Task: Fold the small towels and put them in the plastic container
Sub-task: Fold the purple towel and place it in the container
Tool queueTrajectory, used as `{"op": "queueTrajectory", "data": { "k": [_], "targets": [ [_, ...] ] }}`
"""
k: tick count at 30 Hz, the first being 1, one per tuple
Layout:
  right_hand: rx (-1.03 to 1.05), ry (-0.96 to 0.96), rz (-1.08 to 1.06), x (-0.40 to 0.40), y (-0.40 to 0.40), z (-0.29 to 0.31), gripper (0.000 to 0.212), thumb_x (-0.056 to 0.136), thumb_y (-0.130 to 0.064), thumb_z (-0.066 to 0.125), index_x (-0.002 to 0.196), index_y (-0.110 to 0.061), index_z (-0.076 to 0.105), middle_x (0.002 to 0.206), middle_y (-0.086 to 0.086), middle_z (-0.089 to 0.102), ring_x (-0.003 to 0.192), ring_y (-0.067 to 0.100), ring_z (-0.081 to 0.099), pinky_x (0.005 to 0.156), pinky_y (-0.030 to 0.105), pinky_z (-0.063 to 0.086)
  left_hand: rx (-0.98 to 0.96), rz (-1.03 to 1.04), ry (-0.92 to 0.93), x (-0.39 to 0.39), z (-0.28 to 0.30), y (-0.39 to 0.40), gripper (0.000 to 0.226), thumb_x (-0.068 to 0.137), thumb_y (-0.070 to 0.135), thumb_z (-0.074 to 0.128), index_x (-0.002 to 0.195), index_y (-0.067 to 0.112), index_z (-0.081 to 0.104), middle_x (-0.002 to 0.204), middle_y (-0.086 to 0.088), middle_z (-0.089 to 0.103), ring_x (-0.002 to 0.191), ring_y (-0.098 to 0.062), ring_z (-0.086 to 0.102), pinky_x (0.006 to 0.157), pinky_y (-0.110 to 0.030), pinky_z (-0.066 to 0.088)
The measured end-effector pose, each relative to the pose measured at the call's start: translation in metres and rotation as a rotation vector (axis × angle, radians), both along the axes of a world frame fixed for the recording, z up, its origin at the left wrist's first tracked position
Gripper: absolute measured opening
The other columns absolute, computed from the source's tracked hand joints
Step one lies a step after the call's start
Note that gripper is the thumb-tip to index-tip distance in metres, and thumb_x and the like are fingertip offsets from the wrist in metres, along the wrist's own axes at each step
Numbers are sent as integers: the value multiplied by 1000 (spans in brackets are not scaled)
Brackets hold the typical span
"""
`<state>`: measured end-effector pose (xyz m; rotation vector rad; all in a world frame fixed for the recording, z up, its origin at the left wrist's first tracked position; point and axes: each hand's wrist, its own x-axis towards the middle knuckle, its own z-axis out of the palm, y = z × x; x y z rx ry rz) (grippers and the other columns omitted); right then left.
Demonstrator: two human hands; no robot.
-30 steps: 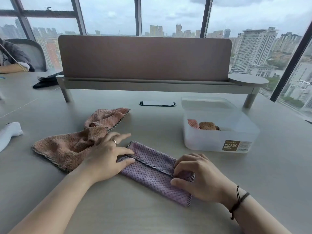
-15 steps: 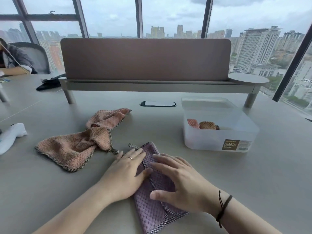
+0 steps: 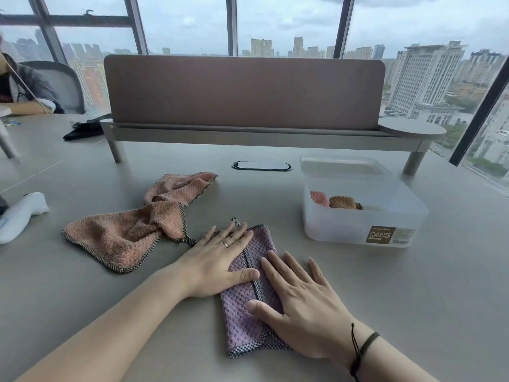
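The purple towel [image 3: 249, 296], soft, light and limp, is pressed flat on the table [image 3: 413, 299] under the left hand [image 3: 220, 260] and right hand [image 3: 300, 301], both laid on it with fingers straight, nothing gripped. It is probably best pinched at its checkered near edge. Bare table separates it from the plastic container [image 3: 363, 216], which seemingly holds folded towels, while the pink towels [image 3: 132, 230] lie crumpled just left.

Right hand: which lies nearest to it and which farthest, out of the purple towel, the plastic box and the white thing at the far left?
From the right hand:
1. Purple towel, directly under it.
2. Plastic box, ahead, slightly right.
3. White thing, far left at the table's edge.
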<state>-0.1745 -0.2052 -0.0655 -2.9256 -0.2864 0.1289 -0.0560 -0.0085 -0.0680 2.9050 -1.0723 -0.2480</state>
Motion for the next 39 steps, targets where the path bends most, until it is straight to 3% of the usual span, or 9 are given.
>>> {"op": "queueTrajectory", "data": {
  "k": [8,16,20,22,24,28,31,35,39],
  "targets": [
    [-6,4,-63,-6,6,-1,99,78,-90,5,155,-31,-10,161,-15,-18,147,6,-23,121,47,-12,-184,63,90,-30,1,3,98,74,82,8,157,32,-4,161,20,-14,147,3,-19,120,-24,-12],
    [82,9,22,-7,0,2,93,79,-88,10,155,-37,-8,159,-21,-22,142,-1,-30,122,41,-10,-55,11,-7,-15,-3,1,95,76,86,8,157,38,-3,163,24,-8,149,3,-13,125,-37,-4],
    [402,-5,138,-4,-27,7,50,102,-46,42,146,-57,22,156,-37,5,143,-14,-13,123,28,1,-47,6,-4,-6,-4,4,88,83,85,16,156,40,-3,163,24,-7,149,2,-13,125,-40,-5],
    [452,-38,187,-4,-44,4,61,99,-12,46,137,-58,38,153,-37,20,144,-14,0,122,24,8,-57,4,-7,-1,-5,6,88,83,84,17,156,40,-2,163,24,-6,149,1,-12,125,-41,-3],
    [410,-36,233,-6,-55,0,76,84,1,44,133,-57,46,148,-39,30,145,-12,8,122,23,11,-101,-4,-18,1,-5,9,87,83,83,18,157,39,3,163,23,-4,150,1,-11,125,-41,-1],
    [310,-74,307,-13,-57,-3,58,85,-25,54,128,-63,47,143,-46,31,145,-11,12,120,23,10,-413,-36,-33,-6,-6,17,73,90,72,33,153,35,30,163,17,19,150,4,6,125,-33,7],
    [256,-121,331,-15,-54,-5,51,82,-41,54,127,-62,49,144,-44,31,145,-9,13,120,23,12,-672,-38,34,-21,-8,27,51,87,57,58,133,35,58,152,15,43,146,4,26,122,-30,21],
    [273,-245,333,-16,-51,-9,45,80,-35,58,121,-53,60,138,-36,48,141,-1,33,116,31,31,-878,-56,72,-47,-6,43,21,80,40,75,97,28,76,124,11,65,127,-9,56,110,-33,39],
    [360,-348,326,-15,-46,-13,30,86,-28,59,113,-39,68,123,-29,64,126,1,53,102,33,47,-815,-175,126,-69,-2,51,39,71,51,84,101,27,76,120,14,65,124,-13,57,106,-27,42]
  ]
}}
